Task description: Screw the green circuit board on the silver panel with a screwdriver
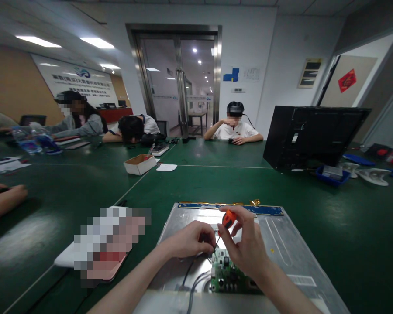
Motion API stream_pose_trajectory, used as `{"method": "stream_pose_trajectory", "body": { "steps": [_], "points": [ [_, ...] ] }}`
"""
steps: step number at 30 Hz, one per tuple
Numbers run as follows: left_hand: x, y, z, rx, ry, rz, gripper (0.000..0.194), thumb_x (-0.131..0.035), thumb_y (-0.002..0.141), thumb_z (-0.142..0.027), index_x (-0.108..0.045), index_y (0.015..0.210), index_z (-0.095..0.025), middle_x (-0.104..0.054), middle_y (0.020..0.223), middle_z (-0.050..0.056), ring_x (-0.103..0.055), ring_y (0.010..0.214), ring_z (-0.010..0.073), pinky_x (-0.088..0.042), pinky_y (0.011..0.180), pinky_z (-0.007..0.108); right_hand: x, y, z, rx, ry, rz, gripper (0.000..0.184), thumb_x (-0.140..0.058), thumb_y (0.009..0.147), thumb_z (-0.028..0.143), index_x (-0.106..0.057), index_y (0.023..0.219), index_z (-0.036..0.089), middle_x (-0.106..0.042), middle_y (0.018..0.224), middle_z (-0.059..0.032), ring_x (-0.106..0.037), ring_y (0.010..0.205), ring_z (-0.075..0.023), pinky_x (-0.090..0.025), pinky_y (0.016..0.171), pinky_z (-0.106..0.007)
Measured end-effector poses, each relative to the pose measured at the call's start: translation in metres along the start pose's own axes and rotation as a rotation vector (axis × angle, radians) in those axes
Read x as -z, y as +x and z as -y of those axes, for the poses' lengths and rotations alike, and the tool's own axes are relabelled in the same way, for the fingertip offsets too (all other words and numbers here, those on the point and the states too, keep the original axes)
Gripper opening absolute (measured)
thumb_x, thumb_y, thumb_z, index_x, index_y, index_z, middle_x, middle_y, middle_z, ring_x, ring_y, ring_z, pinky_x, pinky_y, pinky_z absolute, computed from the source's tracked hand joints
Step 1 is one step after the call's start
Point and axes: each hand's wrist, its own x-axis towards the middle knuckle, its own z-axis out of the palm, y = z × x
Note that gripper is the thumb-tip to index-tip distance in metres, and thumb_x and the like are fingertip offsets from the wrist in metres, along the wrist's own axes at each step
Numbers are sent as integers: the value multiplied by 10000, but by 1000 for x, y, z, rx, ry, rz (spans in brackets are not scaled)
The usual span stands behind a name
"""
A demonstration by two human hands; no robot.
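My right hand (245, 237) grips an orange and black screwdriver (228, 219) by its handle, the thin shaft slanting down to the left. Its tip is near the upper left corner of a green circuit board (227, 272). Close beside that tip, my left hand (194, 239) has its fingers pinched together; what they hold, if anything, I cannot make out. The board lies on a silver metal panel (275, 244) with a blue strip board (267, 210) along its far edge. Grey and black cables (191, 288) run from the board's left side.
On the green table (209, 183) lie a pixelated pink and white item (111, 244) to my left and a small open box (139, 165) farther off. A black monitor (314, 135) and a blue tray (333, 175) stand at right. Other people sit around; one person's hand (6, 198) enters at left.
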Motion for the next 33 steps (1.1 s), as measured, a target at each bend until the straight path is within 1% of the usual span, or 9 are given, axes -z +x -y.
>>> {"method": "stream_pose_trajectory", "body": {
  "steps": [3, 6, 11, 17, 20, 23, 28, 31, 33],
  "points": [
    [0, -1, -2, -1, -29, 13, 72, -664, 701, -137, -666, 773, -147, -621, 700, -22, -550, 649, 134, -417, 604, 221, 2, 2, 1, 27, -21, 18, 411, -493, 930, 163, -400, 1326, 220, -630, 1042, -96, -633, 737, -172, -543, 563, -293],
    [0, -1, -2, 6, -28, 9, 48, -665, 700, -133, -646, 741, -149, -595, 665, -36, -526, 620, 123, -408, 600, 219, 3, 3, 1, 15, -7, 63, 439, -446, 948, 153, -392, 1377, 226, -591, 1123, -119, -622, 777, -175, -549, 567, -293],
    [-1, 0, 0, 33, -50, 13, 64, -653, 702, -123, -645, 754, -158, -599, 675, -39, -528, 630, 128, -411, 621, 228, 3, 3, 2, 11, -13, 71, 477, -428, 961, 155, -340, 1424, 225, -612, 1029, -88, -622, 754, -177, -538, 550, -287],
    [-1, -1, 0, -28, 27, -4, 107, -653, 713, -131, -703, 806, -146, -629, 717, -17, -544, 663, 142, -401, 619, 231, 2, 5, 2, 36, -25, -20, 374, -555, 933, 226, -401, 1274, 228, -596, 900, -28, -575, 642, -146, -515, 513, -265],
    [0, 0, -1, -19, 19, 1, 77, -656, 714, -142, -682, 787, -144, -616, 696, -21, -538, 644, 138, -401, 607, 230, 2, 6, 1, 26, -26, -37, 338, -568, 928, 223, -433, 1236, 253, -575, 964, -46, -589, 698, -154, -500, 489, -247],
    [-1, 0, -1, -7, 15, -3, 59, -656, 710, -136, -659, 768, -149, -595, 668, -32, -530, 624, 132, -403, 594, 225, 3, 5, 1, 26, -58, 17, 381, -518, 945, 192, -453, 1313, 264, -556, 1057, -81, -612, 760, -170, -528, 525, -274],
    [-2, 0, 2, -1, 19, 6, 112, -649, 717, -132, -679, 824, -150, -624, 706, -23, -548, 652, 136, -417, 609, 226, 6, 5, 2, 23, -38, 126, 504, -406, 970, 154, -365, 1462, 255, -589, 1060, -97, -631, 785, -192, -567, 603, -325],
    [-2, 0, 1, 5, 13, 7, 107, -652, 722, -144, -684, 825, -150, -635, 709, -17, -555, 658, 140, -420, 605, 224, 6, 6, 2, 37, -54, 111, 525, -421, 960, 151, -333, 1471, 234, -623, 1040, -93, -636, 783, -195, -568, 597, -314],
    [-1, -1, -1, 1, 18, -1, 86, -655, 722, -148, -687, 802, -152, -633, 697, -18, -549, 649, 138, -417, 602, 222, 5, 7, 2, 49, -74, 61, 502, -494, 941, 178, -367, 1424, 227, -638, 995, -77, -637, 752, -192, -569, 588, -310]
  ]
}}
